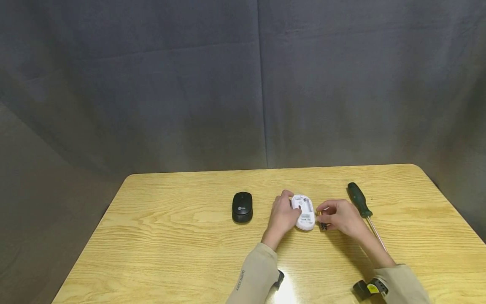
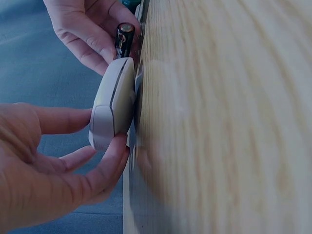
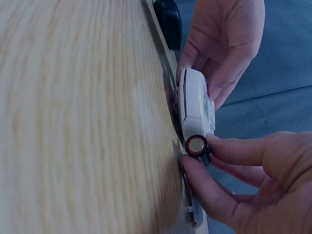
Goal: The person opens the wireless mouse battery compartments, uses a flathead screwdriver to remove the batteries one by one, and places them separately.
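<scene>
The person's left hand [image 1: 282,215] steadies a white mouse [image 1: 304,211] that lies upside down on the wooden counter [image 1: 171,236], near its middle. The fingers of this hand are curled along the mouse's left side, so its grip is closed on the shell. The right hand [image 1: 339,217] pinches a small battery [image 3: 197,146] between thumb and fingers, just beside the right edge of the mouse. From the right wrist view, one metal end of the battery faces the camera.

A black mouse [image 1: 242,206] rests to the left, well apart, and a green screwdriver [image 1: 362,207] lies to the right of the right hand.

The risks seem small but real: the battery is round and smooth, so it could slip from the pinch and roll away on the counter. Its ends could also be turned the wrong way. If the left hand loosens, the light mouse may slide.
</scene>
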The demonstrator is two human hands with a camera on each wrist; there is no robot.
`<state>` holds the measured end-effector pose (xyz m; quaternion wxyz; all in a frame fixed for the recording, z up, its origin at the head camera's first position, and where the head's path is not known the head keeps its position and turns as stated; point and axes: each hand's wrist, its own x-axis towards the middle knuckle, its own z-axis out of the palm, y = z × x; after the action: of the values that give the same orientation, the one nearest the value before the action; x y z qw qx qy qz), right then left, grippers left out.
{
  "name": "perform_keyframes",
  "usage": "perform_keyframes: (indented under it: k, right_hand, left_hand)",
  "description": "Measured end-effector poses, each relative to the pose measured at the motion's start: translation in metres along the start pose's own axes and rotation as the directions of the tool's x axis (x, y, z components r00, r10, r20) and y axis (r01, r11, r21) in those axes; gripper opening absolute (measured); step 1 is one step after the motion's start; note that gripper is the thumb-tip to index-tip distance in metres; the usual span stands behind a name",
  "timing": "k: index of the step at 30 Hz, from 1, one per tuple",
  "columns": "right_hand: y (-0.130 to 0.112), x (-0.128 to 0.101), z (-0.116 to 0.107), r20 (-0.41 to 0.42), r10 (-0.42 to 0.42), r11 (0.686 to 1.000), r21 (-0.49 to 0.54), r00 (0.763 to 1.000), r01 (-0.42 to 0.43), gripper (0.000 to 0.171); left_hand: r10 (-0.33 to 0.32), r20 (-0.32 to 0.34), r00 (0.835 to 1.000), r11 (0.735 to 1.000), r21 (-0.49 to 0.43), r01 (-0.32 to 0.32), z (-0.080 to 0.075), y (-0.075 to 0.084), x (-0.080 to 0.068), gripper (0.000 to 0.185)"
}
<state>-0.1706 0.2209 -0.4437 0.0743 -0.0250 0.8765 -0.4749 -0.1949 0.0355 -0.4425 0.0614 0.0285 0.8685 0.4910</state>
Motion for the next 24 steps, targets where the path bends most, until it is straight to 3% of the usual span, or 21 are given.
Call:
perform_keyframes:
  k: [17, 24]
  right_hand:
    - [-0.0022, -0.0002, 0.0007, 0.017, -0.068, 0.989, -0.127, 0.998, 0.07, 0.022]
    - [-0.0032, 0.0, 0.0036, 0.008, -0.077, 0.979, -0.188, 0.997, 0.077, 0.02]
  left_hand:
    - [-0.028, 0.038, 0.999, 0.996, 0.083, 0.025, -0.0031, 0.0054, -0.0012, 0.043]
    - [-0.002, 0.048, 0.999, 0.996, 0.094, -0.003, -0.004, 0.0041, -0.0018, 0.045]
